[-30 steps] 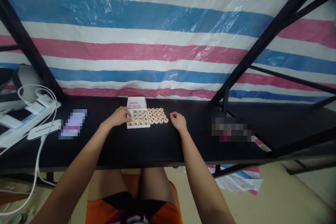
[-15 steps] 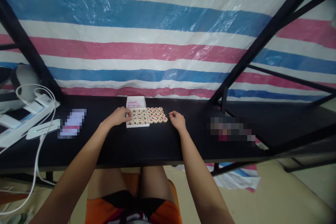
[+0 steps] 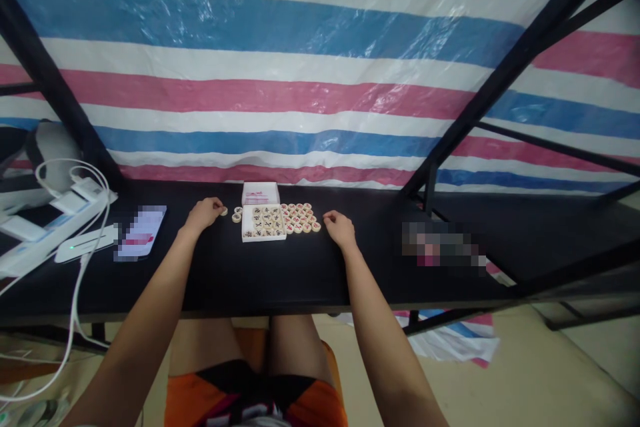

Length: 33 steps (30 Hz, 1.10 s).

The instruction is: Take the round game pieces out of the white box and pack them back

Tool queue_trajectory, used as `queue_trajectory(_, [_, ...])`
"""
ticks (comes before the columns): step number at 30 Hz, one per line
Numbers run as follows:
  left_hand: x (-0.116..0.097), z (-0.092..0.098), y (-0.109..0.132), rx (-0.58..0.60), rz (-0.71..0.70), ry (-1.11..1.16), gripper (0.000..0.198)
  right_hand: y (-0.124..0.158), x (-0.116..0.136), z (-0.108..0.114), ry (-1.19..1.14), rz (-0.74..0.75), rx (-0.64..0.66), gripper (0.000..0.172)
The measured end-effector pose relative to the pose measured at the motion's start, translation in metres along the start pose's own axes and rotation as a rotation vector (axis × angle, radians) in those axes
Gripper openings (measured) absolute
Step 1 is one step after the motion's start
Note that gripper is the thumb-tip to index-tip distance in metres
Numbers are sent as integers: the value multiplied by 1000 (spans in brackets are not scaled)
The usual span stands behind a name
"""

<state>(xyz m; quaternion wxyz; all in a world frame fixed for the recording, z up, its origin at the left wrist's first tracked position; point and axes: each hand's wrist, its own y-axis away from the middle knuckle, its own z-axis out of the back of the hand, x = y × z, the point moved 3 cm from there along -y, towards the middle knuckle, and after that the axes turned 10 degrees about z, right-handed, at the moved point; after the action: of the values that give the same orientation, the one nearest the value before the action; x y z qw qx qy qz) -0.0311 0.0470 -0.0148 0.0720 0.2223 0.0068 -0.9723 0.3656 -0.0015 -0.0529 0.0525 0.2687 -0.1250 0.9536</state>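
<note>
My left hand [image 3: 204, 213] is left of the box, thumb and fingers closed on a round Chinese chess piece [image 3: 225, 211] at or just above the table. Two more loose pieces [image 3: 237, 218] lie between that hand and the box. The shallow white box [image 3: 264, 237] holds rows of pieces with dark characters [image 3: 267, 217]; its left column has a gap. Right of the box, pieces with red characters [image 3: 299, 219] lie in a block of rows. My right hand [image 3: 341, 229] rests beside this block, fingers curled together, with nothing visible in them.
The white box lid [image 3: 260, 193] lies behind the box on the black table [image 3: 300, 273]. At left are a phone [image 3: 141, 233], a white device [image 3: 83, 245], a power strip [image 3: 55, 223] and cables. A blurred-out item [image 3: 440, 244] lies at right. Black frame posts [image 3: 450, 127] and striped sheeting [image 3: 280, 97] stand behind.
My left hand has moved left from the box's edge to a piece on the table. Loose pieces left of the box now show. My right hand stays put.
</note>
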Motion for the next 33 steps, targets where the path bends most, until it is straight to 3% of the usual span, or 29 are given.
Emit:
queue_trajectory(8, [-13, -7, 5, 18, -43, -78, 30, 0, 1, 1, 3, 4, 4, 23])
queue_trajectory(14, [-18, -2, 12, 11, -37, -92, 36, 0, 1, 0, 5, 3, 8, 23])
queue_trajectory(21, [-8, 4, 6, 180, -63, 27, 57, 0, 0, 0, -1, 4, 5, 22])
queue_trajectory(33, [-13, 1, 8, 177, -119, 41, 50, 0, 2, 1, 5, -3, 6, 22])
